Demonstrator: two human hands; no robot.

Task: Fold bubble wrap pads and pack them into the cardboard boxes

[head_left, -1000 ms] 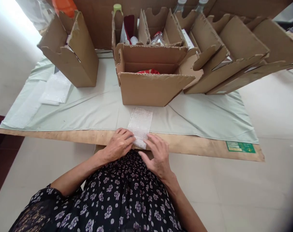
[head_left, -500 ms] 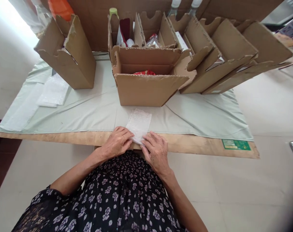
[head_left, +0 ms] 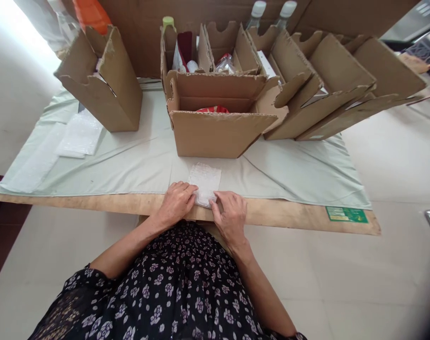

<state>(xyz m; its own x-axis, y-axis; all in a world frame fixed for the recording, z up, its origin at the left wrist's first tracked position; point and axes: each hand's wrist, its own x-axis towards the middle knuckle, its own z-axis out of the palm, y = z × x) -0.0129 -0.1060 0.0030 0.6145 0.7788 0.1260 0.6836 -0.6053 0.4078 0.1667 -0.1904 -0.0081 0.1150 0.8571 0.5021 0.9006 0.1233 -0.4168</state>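
Note:
A small piece of bubble wrap point(head_left: 205, 182) lies at the front edge of the table, its near end folded or rolled over. My left hand point(head_left: 177, 200) grips its left side, fingers curled with the tips at the near fold. On the opposite side, my right hand point(head_left: 231, 212) pinches the right end of that fold between thumb and fingers. Whether anything is inside the fold I cannot tell.
A cardboard bin point(head_left: 222, 134) with a red packet point(head_left: 215, 109) stands just beyond the wrap. Several more cardboard bins line the back. Another bin point(head_left: 124, 99) stands at left, beside stacked bubble wrap sheets point(head_left: 81, 134). A pale green cloth point(head_left: 140, 165) covers the table.
The near end of the bubble wrap has been folded a little further away from me, so less of the flat sheet shows. Both hands have shifted slightly forward with it.

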